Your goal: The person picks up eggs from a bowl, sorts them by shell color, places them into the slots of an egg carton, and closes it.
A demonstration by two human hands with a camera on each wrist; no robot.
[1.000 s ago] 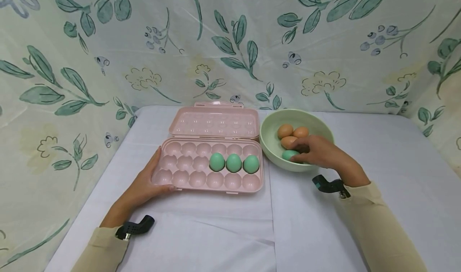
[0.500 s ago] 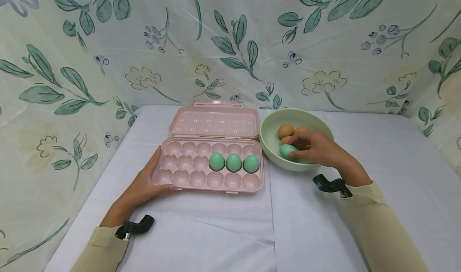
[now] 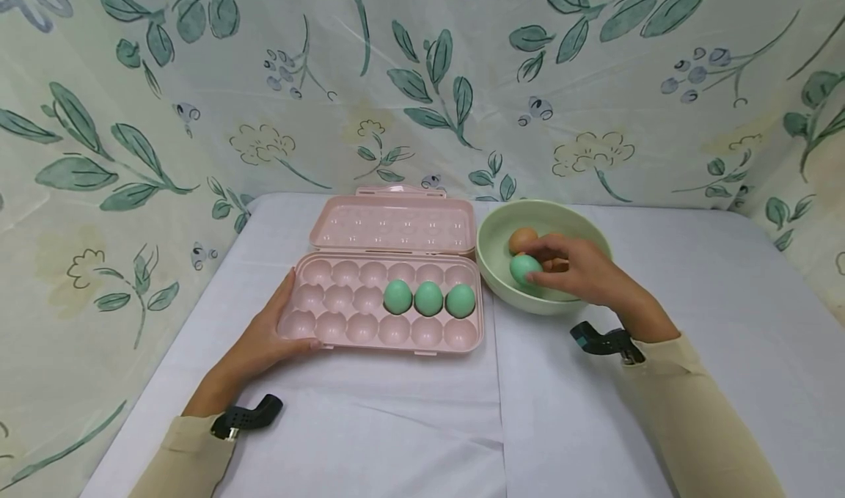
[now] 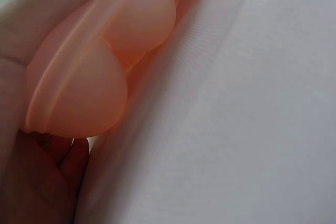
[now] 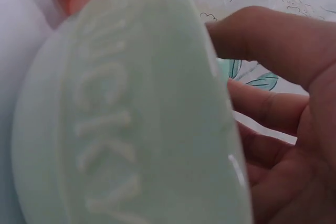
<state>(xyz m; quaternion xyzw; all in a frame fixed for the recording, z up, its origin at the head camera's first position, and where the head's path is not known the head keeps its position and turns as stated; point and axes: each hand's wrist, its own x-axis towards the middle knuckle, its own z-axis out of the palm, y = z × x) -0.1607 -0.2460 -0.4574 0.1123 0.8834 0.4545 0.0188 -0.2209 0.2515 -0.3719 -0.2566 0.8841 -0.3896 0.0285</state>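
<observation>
A pink plastic egg carton (image 3: 339,298) lies with its lid (image 3: 396,223) folded back. Three green eggs (image 3: 429,298) sit side by side in the right half of its middle row. My left hand (image 3: 264,340) grips the carton's left end, thumb along the front edge; the left wrist view shows the carton's rounded cups (image 4: 84,87) against that hand. Over the pale green bowl (image 3: 521,301), my right hand (image 3: 581,267) pinches another green egg (image 3: 524,268) between thumb and fingers. A brown egg (image 3: 521,238) shows behind it; the other brown eggs are mostly hidden by the hand.
The bowl stands right against the carton's right side. Its wall (image 5: 131,103), with raised letters, fills much of the right wrist view. A white cloth (image 3: 396,425) covers the table, and a leaf-patterned fabric (image 3: 422,80) hangs behind it.
My right hand has taken hold of the green egg in the bowl and raised it slightly, up and to the left. The left hand and the carton have stayed still.
</observation>
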